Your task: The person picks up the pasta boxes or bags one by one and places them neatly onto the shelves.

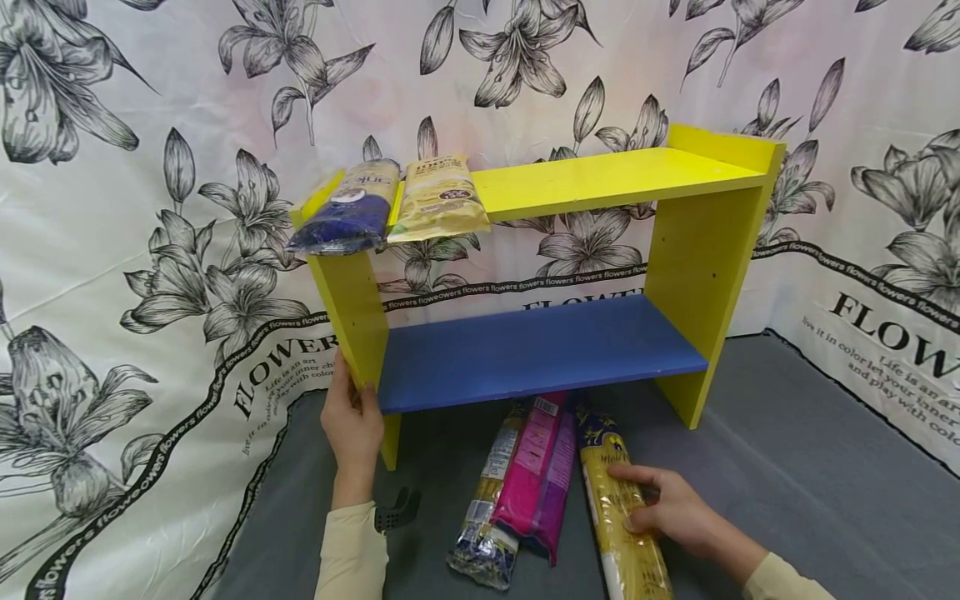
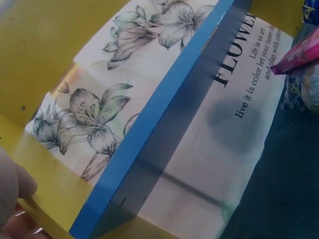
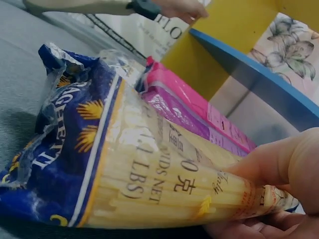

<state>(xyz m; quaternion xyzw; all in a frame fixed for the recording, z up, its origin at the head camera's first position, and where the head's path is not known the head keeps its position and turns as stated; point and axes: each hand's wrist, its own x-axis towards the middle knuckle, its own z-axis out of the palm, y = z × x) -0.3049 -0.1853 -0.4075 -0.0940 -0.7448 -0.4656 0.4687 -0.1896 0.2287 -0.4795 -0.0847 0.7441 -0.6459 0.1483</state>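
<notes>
Right hand: the person's right hand has its thumb and fingers closed about a long, golden-yellow plastic bag of spaghetti with blue ends, pinching it from its right side.
Spaghetti bag: in front of the shelf unit, to the right of the other two long packets, its far end pointing toward the lower board; "1.1 LBS" reads on its clear film in the right wrist view. Whether its underside touches the counter, I cannot tell.
Left hand: the person's left hand grips the shelf unit's left side panel near the front edge, thumb toward the front and fingers on the outer face.
Shelf unit: a yellow-painted unit with a flat yellow top board and a blue lower board, standing on a dark grey counter.
Top board: at its left end lie a dark blue and beige plastic packet and, just beside it, a pale yellow plastic packet, both reaching over the front edge.
Under the blue board: a bright pink and purple flat packet lies against a long clear packet with blue and gold printing; their far ends run in beneath the board.
Sleeves: both cream; a black band shows at the left wrist.
Backdrop: white sheeting printed with black line-drawn lilies and "FLOWER" lettering hangs behind.
</notes>
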